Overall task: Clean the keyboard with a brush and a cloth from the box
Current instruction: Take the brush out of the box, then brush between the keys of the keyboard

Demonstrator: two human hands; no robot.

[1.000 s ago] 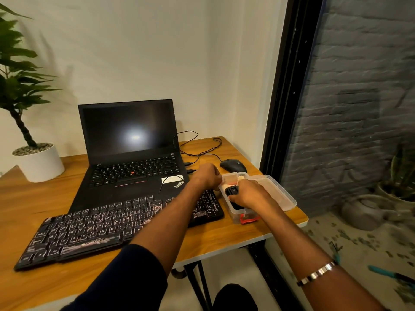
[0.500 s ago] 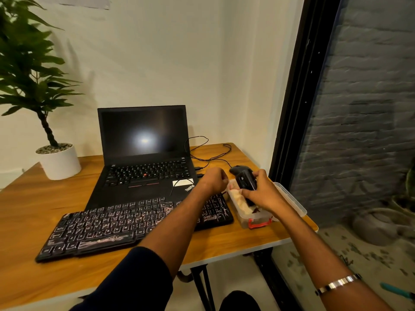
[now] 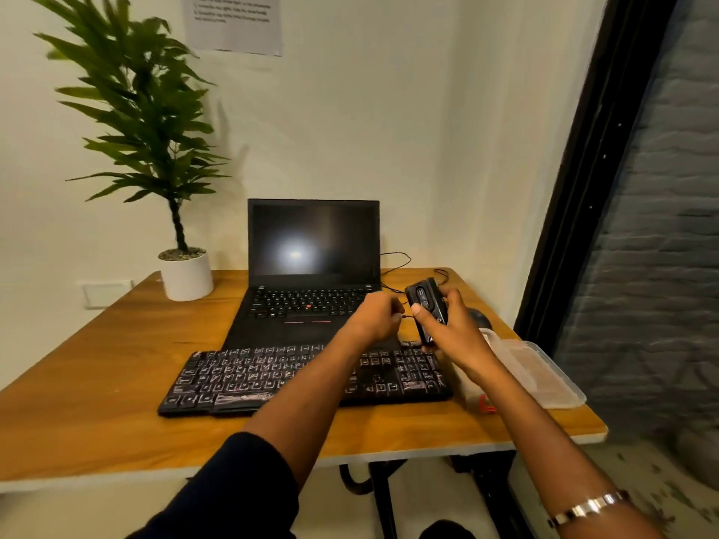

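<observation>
Right hand (image 3: 447, 328) grips a black oblong brush tool (image 3: 426, 305); left hand (image 3: 375, 317) pinches something thin beside it. Black keyboard (image 3: 303, 377) under the hands looks uncleaned, brushing and cloth wipe remain.

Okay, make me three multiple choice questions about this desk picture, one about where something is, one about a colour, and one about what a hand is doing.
1. Where is the potted plant?
A. far left of the table
B. on the laptop
C. in the box

2. What colour is the pot?
A. red
B. white
C. black

3. What is the right hand doing?
A. resting flat
B. pressing keys
C. gripping a black device

Answers: 1 A, it stands left of the laptop. 2 B, the pot is plain white. 3 C, fingers curl round it above the keyboard.
</observation>
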